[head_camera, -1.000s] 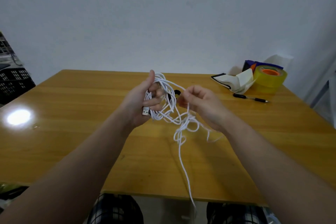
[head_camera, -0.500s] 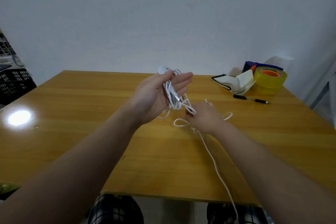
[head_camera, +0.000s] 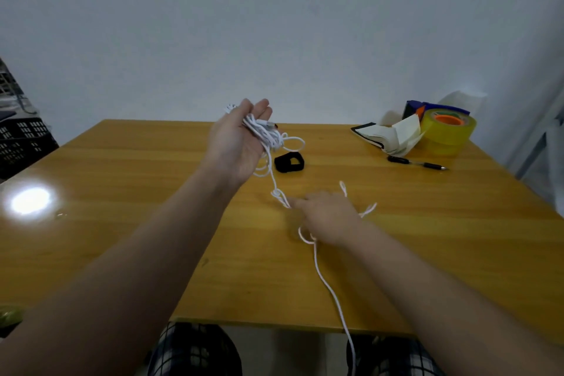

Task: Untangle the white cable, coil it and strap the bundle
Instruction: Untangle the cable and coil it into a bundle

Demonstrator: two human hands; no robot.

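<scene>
White cable point(head_camera: 265, 137): 1 strand drawn down toward the desk point(head_camera: 122, 192) by the right hand point(head_camera: 326, 220), grip unreadable through blur; bundle now laid on the released left hand point(head_camera: 235, 146); untangling judged unfinished.

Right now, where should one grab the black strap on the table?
I'd pinch the near band of the black strap from above and from the right: it lies as an open loop, so a finger fits inside, and the left hand with the white cable crowds its left side.
</scene>
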